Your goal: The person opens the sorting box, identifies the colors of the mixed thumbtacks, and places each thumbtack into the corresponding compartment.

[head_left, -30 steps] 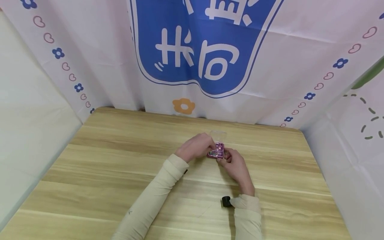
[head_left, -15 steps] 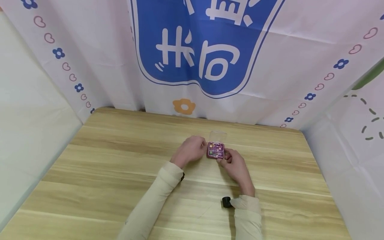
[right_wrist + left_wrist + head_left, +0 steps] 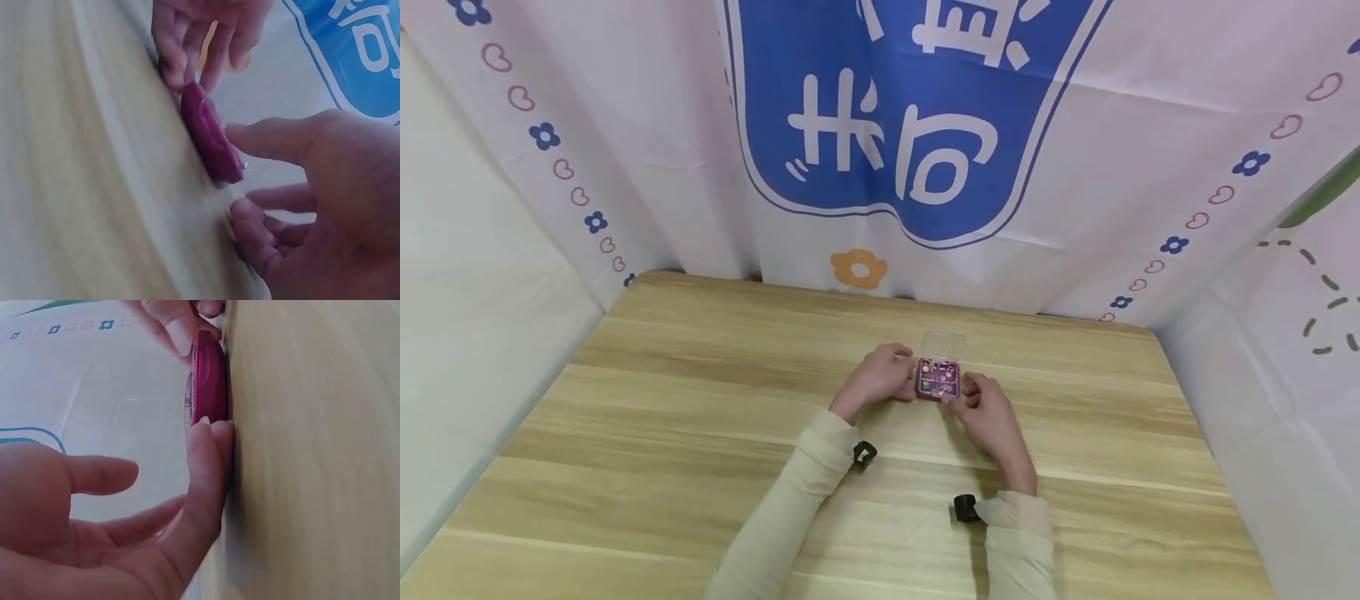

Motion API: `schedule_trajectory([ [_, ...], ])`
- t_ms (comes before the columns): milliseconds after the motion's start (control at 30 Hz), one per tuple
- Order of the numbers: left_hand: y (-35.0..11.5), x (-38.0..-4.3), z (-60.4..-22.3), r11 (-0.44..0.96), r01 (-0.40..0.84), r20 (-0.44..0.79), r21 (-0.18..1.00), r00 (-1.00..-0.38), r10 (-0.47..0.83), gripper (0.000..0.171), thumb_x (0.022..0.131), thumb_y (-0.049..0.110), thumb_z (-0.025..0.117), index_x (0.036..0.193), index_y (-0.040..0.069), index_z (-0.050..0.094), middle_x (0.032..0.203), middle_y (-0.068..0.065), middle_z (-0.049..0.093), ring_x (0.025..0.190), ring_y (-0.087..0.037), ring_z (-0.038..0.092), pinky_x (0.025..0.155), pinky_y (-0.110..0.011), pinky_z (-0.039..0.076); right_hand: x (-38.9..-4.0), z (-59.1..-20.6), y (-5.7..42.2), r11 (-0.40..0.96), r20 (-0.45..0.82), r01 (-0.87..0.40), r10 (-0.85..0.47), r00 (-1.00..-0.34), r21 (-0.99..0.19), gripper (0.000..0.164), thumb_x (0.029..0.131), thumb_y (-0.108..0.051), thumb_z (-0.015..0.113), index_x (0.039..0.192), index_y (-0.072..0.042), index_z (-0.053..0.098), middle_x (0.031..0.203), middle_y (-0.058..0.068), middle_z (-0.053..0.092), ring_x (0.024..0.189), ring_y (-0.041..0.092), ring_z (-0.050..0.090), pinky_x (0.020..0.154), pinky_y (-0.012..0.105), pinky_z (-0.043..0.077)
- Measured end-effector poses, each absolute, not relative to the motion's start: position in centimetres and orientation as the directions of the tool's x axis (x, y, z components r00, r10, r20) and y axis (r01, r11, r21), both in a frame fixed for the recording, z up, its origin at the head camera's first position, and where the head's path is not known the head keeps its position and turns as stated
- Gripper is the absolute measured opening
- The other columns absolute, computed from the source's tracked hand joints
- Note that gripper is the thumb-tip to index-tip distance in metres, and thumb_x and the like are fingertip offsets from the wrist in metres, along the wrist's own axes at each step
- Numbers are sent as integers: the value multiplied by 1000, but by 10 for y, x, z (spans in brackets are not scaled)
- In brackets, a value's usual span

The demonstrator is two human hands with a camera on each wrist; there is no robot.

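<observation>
A small purple compartment box (image 3: 937, 379) lies on the table in the head view, its clear lid (image 3: 944, 343) raised at the back. Small colourful pieces sit in its compartments; their kind is too small to tell. My left hand (image 3: 880, 375) is at the box's left side, with fingertips touching its edge and the thumb held apart, as the left wrist view shows. My right hand (image 3: 988, 412) holds the near right corner. In the right wrist view, the thumb (image 3: 269, 137) lies against the purple box (image 3: 209, 134) and the other fingers bend near the tabletop.
The wood-grain table (image 3: 700, 458) reaches back to a hanging white cloth (image 3: 1075, 192) with a blue printed emblem. White sheets flank both sides. Black wrist devices (image 3: 966, 508) protrude from both sleeves.
My left hand has drawn back from over the compartments to the box's left side, and its fingers have spread. The right hand has stayed at the corner.
</observation>
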State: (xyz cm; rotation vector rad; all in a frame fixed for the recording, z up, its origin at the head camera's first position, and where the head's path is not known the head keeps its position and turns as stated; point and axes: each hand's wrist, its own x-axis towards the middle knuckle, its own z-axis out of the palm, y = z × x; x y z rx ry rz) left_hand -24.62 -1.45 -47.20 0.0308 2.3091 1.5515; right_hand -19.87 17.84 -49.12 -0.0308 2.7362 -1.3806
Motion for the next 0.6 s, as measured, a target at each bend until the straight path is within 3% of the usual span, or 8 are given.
schedule_trajectory([
  [233, -14, -244, -471, 409, -110, -251, 906, -918, 308, 40, 91, 11, 56, 128, -3, 50, 92, -13, 67, 71, -23, 66, 67, -36, 58, -201, -480, 170, 521, -61, 37, -29, -998, -853, 64, 87, -23, 66, 135, 8, 39, 116, 22, 56, 100, 28, 56, 88, 44, 49],
  [400, -16, -241, -472, 483, -20, -204, 876, -921, 333, 45, 87, 11, 66, 128, 1, 49, 88, -12, 68, 71, -20, 65, 71, -37, 56, -202, -478, 164, 480, -111, 106, 17, -994, -871, 49, 88, -24, 65, 124, 6, 51, 105, 17, 60, 91, 26, 57, 80, 42, 51],
  [500, -16, -238, -473, 507, 15, -176, 862, -929, 326, 44, 85, 13, 68, 124, 5, 50, 91, -12, 69, 72, -17, 63, 73, -37, 53, -201, -477, 163, 358, -150, 144, 10, -989, -922, 42, 89, -20, 63, 121, 5, 54, 99, 17, 60, 85, 27, 59, 76, 41, 54],
  [600, -18, -235, -474, 475, 12, -164, 880, -930, 329, 40, 86, 13, 67, 122, 6, 52, 93, -12, 69, 72, -16, 63, 73, -36, 53, -199, -474, 162, 153, -196, 191, -18, -980, -970, 48, 93, -23, 59, 129, 7, 46, 106, 21, 58, 87, 29, 62, 79, 40, 55],
])
